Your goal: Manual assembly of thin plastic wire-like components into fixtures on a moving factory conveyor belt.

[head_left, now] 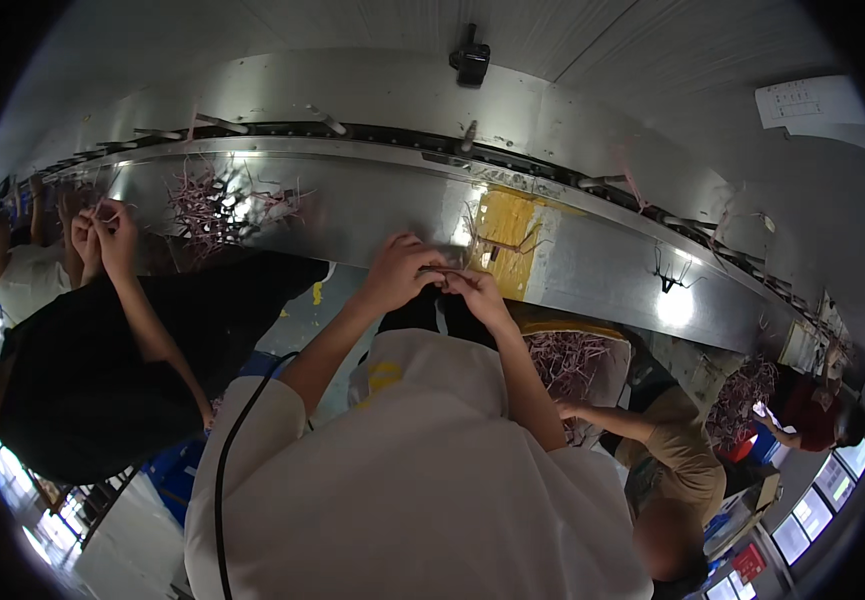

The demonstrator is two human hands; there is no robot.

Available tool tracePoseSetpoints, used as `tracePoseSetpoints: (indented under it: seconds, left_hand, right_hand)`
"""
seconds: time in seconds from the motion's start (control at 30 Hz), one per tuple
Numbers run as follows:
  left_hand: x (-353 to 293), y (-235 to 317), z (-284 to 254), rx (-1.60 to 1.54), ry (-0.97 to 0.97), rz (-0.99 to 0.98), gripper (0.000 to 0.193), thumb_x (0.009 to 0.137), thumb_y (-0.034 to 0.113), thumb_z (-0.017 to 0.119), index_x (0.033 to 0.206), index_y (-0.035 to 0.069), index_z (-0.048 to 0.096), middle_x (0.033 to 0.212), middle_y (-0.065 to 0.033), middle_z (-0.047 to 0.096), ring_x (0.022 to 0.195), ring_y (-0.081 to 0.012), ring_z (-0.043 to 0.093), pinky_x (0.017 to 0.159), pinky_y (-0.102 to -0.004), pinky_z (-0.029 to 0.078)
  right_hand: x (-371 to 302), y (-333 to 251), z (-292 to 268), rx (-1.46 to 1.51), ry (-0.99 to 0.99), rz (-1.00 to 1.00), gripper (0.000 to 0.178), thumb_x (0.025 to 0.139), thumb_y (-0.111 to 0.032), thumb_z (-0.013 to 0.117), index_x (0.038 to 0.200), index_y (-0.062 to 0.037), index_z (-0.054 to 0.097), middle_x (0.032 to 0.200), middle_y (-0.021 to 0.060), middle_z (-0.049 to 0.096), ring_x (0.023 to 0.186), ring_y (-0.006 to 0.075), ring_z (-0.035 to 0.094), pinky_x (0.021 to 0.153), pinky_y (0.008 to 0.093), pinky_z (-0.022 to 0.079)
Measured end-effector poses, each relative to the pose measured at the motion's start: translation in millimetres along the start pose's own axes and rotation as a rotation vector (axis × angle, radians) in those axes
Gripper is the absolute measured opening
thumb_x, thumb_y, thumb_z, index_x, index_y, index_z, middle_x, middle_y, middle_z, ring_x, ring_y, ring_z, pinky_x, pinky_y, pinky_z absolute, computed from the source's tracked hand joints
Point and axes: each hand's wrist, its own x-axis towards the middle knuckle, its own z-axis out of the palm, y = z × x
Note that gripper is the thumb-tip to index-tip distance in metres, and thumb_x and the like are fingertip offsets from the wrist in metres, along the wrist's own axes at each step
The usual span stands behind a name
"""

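My left hand (399, 272) and my right hand (479, 297) meet above the near edge of the metal bench, fingers pinched close together. Between the fingertips runs a thin dark reddish strand (439, 268), apparently a wire; its finer details are too small to make out. Just beyond my right hand, a few thin wires (512, 246) lie over a yellow patch (518, 213) on the bench top.
A rail with pegs (327, 121) runs along the bench's far side. Pinkish wires are heaped (207, 205) at the left; more fill a sack (607, 372) at my right. A small dark wire bunch (668, 281) lies farther right. Co-workers sit on both sides.
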Motion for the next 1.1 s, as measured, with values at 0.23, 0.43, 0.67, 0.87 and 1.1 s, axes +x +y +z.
tracePoseSetpoints:
  seconds: [0.23, 0.43, 0.67, 0.87, 1.1]
  left_hand:
    - [-6, 36, -40, 0.047, 0.188, 0.185, 0.017, 0.084, 0.022, 0.071, 0.099, 0.015, 0.073, 0.114, -0.0015, 0.064, 0.118, -0.0244, 0.055, 0.117, -0.0498, 0.026]
    - [-1, 60, -41, -0.119, 0.527, -0.019, 0.016, 0.087, 0.013, 0.067, 0.103, 0.012, 0.071, 0.116, -0.0058, 0.065, 0.111, -0.0284, 0.058, 0.101, -0.0437, 0.042]
    - [-14, 29, -20, -0.254, 0.499, -0.161, 0.011, 0.09, 0.01, 0.064, 0.1, 0.008, 0.069, 0.101, -0.0094, 0.069, 0.101, -0.0315, 0.062, 0.088, -0.0392, 0.047]
    - [-12, 17, -17, -0.286, 0.486, -0.2, 0.01, 0.091, 0.008, 0.063, 0.099, 0.005, 0.068, 0.098, -0.0115, 0.069, 0.094, -0.0317, 0.064, 0.084, -0.0366, 0.048]
    - [2, 18, -18, -0.285, 0.467, -0.22, 0.01, 0.092, 0.008, 0.062, 0.099, 0.003, 0.067, 0.095, -0.012, 0.068, 0.092, -0.0305, 0.065, 0.082, -0.0354, 0.048]
  right_hand:
    - [-21, -89, 2, 0.428, -0.276, 0.0, 0.028, 0.088, 0.003, 0.065, 0.116, 0.0052, 0.067, 0.104, 0.0104, 0.071, 0.096, 0.0172, 0.068, 0.088, 0.0289, 0.052]
    - [-8, -112, -16, 0.34, 0.159, -0.29, 0.02, 0.084, 0.009, 0.067, 0.103, 0.0036, 0.071, 0.099, 0.0081, 0.071, 0.09, 0.0138, 0.066, 0.084, 0.0265, 0.051]
    - [55, -186, -70, 0.177, 0.728, -0.649, 0.02, 0.082, 0.001, 0.073, 0.102, 0.0034, 0.074, 0.092, 0.0071, 0.073, 0.088, 0.0139, 0.066, 0.084, 0.0275, 0.05]
    - [85, -162, -123, 0.004, 0.87, -0.615, 0.019, 0.082, -0.003, 0.074, 0.1, 0.0038, 0.074, 0.088, 0.0072, 0.073, 0.085, 0.0129, 0.067, 0.082, 0.027, 0.051]
    - [56, -158, -178, -0.355, 1.2, -0.68, 0.018, 0.082, -0.003, 0.073, 0.098, 0.0035, 0.073, 0.09, 0.0093, 0.073, 0.084, 0.0143, 0.067, 0.081, 0.028, 0.051]
